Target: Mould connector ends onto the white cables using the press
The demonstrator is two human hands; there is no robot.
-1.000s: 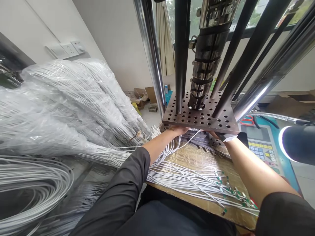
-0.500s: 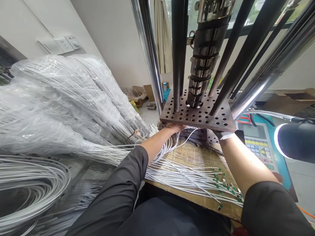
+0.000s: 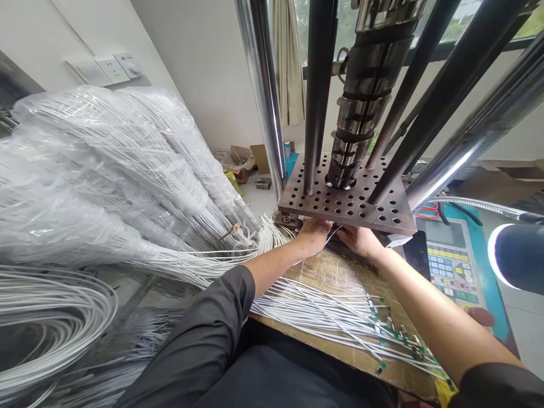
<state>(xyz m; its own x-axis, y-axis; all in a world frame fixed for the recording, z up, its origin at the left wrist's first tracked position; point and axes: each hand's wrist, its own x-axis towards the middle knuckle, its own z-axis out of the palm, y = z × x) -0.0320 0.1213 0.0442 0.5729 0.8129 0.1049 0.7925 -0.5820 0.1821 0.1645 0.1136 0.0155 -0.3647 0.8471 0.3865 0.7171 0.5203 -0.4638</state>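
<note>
Both hands reach to the front edge of a brown perforated press plate (image 3: 323, 208). My left hand (image 3: 314, 235) is curled under that edge, its fingertips hidden, so what it grips does not show. Close beside it on the right, my right hand (image 3: 361, 241) has its fingers bent together at a thin white cable (image 3: 332, 237). This cable runs down to the left between the hands. Below them, a bundle of white cables (image 3: 306, 303) with small green circuit-board ends (image 3: 408, 340) lies across the wooden board (image 3: 335, 272).
Plastic-wrapped cable bundles (image 3: 119, 153) fill the left side, with a large cable coil (image 3: 93, 317) below. Chrome posts (image 3: 266, 85) and dark rods flank the plate. On the right stand a keypad control panel (image 3: 454, 255), red-handled pliers (image 3: 428, 211) and a lamp (image 3: 521, 255).
My right hand has moved left from the plate's right side to beside my left hand. The loop of white cables by my left hand is no longer visible there. The view has shifted slightly.
</note>
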